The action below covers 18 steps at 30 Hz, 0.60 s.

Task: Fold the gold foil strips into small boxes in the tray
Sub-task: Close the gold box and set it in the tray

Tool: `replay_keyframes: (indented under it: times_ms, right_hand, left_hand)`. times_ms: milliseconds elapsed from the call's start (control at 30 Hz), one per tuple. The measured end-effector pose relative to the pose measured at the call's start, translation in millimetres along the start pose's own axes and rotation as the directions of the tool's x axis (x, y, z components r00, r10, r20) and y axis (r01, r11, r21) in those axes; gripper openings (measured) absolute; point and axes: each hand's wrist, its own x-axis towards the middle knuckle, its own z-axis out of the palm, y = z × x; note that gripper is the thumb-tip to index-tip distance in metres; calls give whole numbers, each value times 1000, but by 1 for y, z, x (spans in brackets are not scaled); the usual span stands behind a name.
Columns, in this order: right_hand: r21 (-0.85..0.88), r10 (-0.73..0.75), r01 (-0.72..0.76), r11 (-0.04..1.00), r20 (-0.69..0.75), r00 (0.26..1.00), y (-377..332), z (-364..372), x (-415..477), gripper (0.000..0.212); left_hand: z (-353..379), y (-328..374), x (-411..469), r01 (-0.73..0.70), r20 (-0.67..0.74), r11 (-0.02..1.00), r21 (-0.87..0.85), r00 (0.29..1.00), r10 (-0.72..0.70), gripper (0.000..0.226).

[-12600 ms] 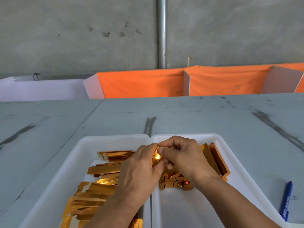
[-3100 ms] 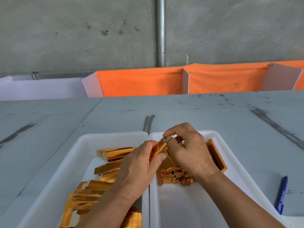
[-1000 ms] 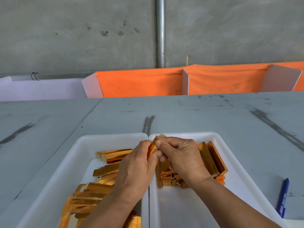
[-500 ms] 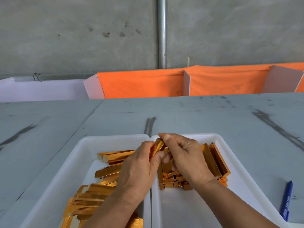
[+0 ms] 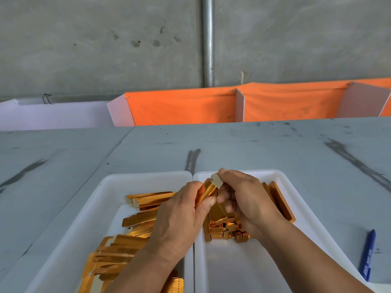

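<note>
Gold folded boxes [image 5: 224, 231] fill part of the right tray [image 5: 273, 173]; many flat strips [image 5: 121, 248] await folding in the left tray [image 5: 135, 176]. Left hand [image 5: 176, 220] and right hand [image 5: 248, 199] pinch one part-folded box [image 5: 208, 189].

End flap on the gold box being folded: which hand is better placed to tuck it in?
Probably the right hand: it pinches the pale end flap at the box's far end. The left hand has its grip round the gold box body, steadying it.

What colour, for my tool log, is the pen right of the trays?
The pen is blue; head view.
</note>
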Motion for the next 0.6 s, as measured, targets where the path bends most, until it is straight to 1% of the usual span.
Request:
replay_keyframes:
  times_ms: [133, 267, 367, 500, 600]
  right_hand:
    - [28, 2, -2, 1000, 23, 1000, 3, -2, 2, 29]
    - [24, -34, 33, 999, 31, 999, 5, -1, 2, 29]
    - [14, -63, 62, 998, 31, 998, 6, 0, 2, 23]
    - [21, -82, 81, 996, 36, 996, 7, 0, 3, 16]
    - [25, -82, 81, 996, 41, 996, 7, -1, 4, 13]
  left_hand:
    - [0, 0, 0, -20, -1, 999, 26, 1000, 20, 63]
    - [0, 0, 0, -33, 6, 998, 46, 999, 32, 63]
    - [1, 0, 0, -35, 14, 998, 48, 999, 34, 62]
    - [0, 1, 0, -44, 10, 999, 30, 999, 43, 65]
    - [-1, 3, -1, -52, 8, 999, -17, 999, 52, 70]
